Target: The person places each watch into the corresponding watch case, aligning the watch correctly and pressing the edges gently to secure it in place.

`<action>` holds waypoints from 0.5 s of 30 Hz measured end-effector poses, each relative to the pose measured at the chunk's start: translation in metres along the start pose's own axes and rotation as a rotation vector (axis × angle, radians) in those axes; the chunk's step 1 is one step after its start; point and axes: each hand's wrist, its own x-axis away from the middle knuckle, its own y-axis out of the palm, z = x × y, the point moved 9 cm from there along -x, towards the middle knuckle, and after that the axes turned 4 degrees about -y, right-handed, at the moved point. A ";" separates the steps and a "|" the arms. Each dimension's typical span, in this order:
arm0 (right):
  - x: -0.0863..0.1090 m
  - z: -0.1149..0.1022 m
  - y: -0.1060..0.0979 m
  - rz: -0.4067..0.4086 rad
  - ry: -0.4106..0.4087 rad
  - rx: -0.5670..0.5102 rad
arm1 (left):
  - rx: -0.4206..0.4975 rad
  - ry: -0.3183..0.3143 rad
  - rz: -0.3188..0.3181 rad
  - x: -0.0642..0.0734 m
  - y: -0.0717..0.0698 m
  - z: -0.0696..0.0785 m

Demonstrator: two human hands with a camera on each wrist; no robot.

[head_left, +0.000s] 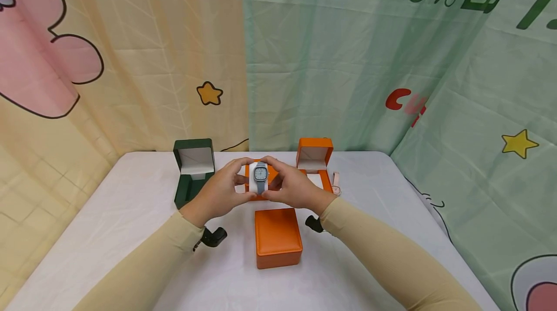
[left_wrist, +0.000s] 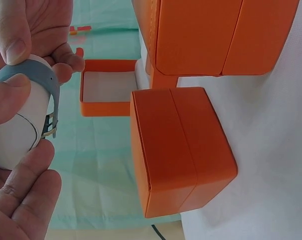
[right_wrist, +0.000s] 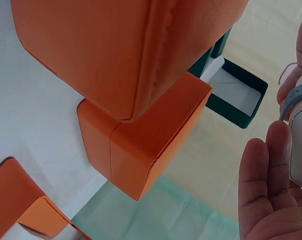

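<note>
Between my hands is a wristwatch [head_left: 260, 173] with a square face and a grey-blue strap [left_wrist: 38, 72], wrapped round a white watch cushion [head_left: 253, 185]. My left hand [head_left: 223, 190] holds the cushion from the left side, thumb low and index finger over the top. On the other side my right hand [head_left: 300, 186] grips it in much the same way. The watch face points toward the head camera. The strap's buckle [left_wrist: 50, 126] shows in the left wrist view. Behind the hands stands a shut orange box [left_wrist: 173, 150], partly hidden in the head view.
A shut orange box [head_left: 277, 233] sits on the white table [head_left: 348, 262] below the hands. An open green box [head_left: 193, 149] stands back left. At back right is an open orange box [head_left: 315, 145], with a pink-strapped watch [head_left: 336, 185] beside it. Printed curtains [head_left: 304, 59] enclose the table.
</note>
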 end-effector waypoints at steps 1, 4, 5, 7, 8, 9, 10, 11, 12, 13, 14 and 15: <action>0.000 0.000 0.000 -0.001 0.000 0.001 | -0.002 0.001 0.001 0.000 0.000 0.000; 0.000 0.000 0.001 -0.003 -0.003 0.007 | -0.003 0.002 0.003 0.000 0.000 0.000; 0.000 -0.001 0.001 -0.004 -0.005 0.008 | -0.003 0.003 0.004 0.000 0.000 0.000; 0.000 -0.002 0.001 -0.005 -0.009 0.009 | -0.003 0.003 0.005 0.000 0.000 0.000; 0.000 -0.002 0.001 -0.006 -0.010 0.009 | -0.004 0.003 0.005 0.000 0.000 0.000; -0.001 -0.003 0.001 -0.007 -0.012 0.011 | -0.007 0.004 0.005 0.000 0.000 0.000; -0.001 -0.003 0.001 -0.009 -0.013 0.014 | -0.008 0.005 0.004 0.000 0.000 0.000; -0.001 -0.003 0.001 -0.010 -0.013 0.018 | -0.010 0.006 0.004 0.000 0.000 0.000; 0.000 -0.003 0.001 -0.010 -0.012 0.022 | -0.010 0.007 0.003 0.000 0.000 0.000; 0.000 -0.002 0.002 -0.011 -0.013 0.025 | -0.010 0.008 0.002 0.000 0.000 0.000; -0.001 -0.002 0.002 -0.011 -0.013 0.028 | -0.011 0.010 0.001 0.000 0.000 0.000; -0.001 -0.002 0.002 -0.010 -0.012 0.030 | -0.011 0.011 0.001 0.001 0.001 0.000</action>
